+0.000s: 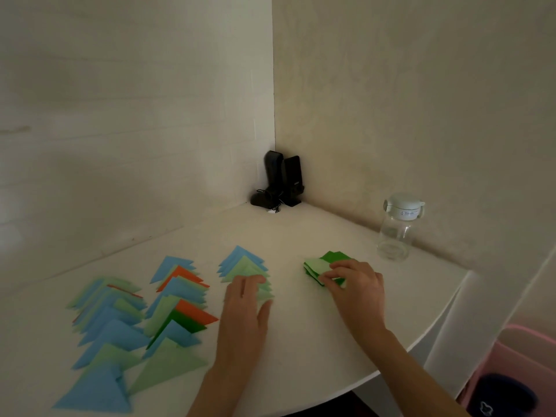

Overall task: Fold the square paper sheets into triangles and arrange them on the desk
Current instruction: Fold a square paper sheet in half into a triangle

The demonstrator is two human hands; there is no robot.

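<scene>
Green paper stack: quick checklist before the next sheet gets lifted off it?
1. Right hand on the green paper stack: ok, fingers curled over its near edge.
2. Only one sheet pinched: cannot tell, blurred.
3. Left hand free: not ok, resting on the third row of triangles.
4. Bare desk between the hands for folding: ok.
5. Water bottle apart from the stack: ok.

matt paper triangles (177, 302) — smooth white desk (301, 326)
</scene>
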